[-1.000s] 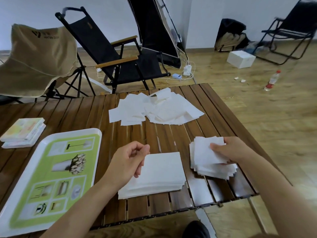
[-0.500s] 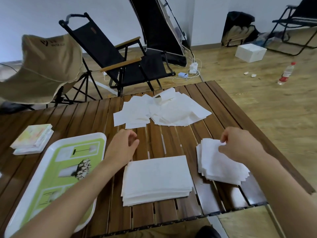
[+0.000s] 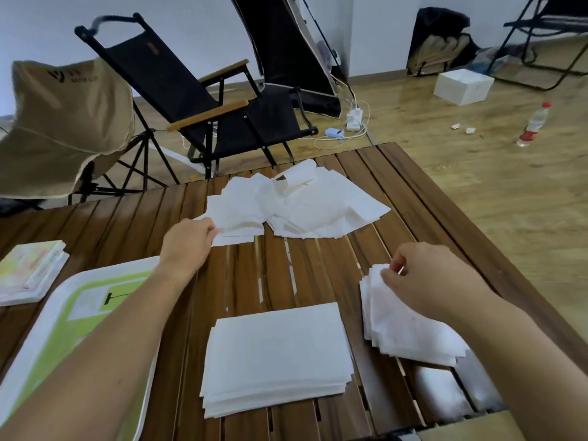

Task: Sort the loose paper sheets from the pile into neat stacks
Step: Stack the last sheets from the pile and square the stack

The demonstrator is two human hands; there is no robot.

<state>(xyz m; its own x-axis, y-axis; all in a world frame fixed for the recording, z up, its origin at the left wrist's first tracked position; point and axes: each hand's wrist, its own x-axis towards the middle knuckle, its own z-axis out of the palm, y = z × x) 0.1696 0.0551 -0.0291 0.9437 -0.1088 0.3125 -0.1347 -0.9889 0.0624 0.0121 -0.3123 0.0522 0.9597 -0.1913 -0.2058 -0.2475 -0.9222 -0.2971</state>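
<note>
A white wall (image 3: pixel 191 14), wood floor (image 3: pixel 509 202); a black chair (image 3: pixel 178 78) and tan chair (image 3: pixel 63 122) stand behind the slatted table (image 3: pixel 127 224).

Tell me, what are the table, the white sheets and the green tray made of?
The table looks like wood: dark brown slats with grain streaks and a slight sheen, gaps between them. The loose sheets look like thin matte white paper, judging by curled, creased edges. The tray is probably plastic: smooth white rim with a rounded corner and a printed green face, though I can't be sure.
</note>
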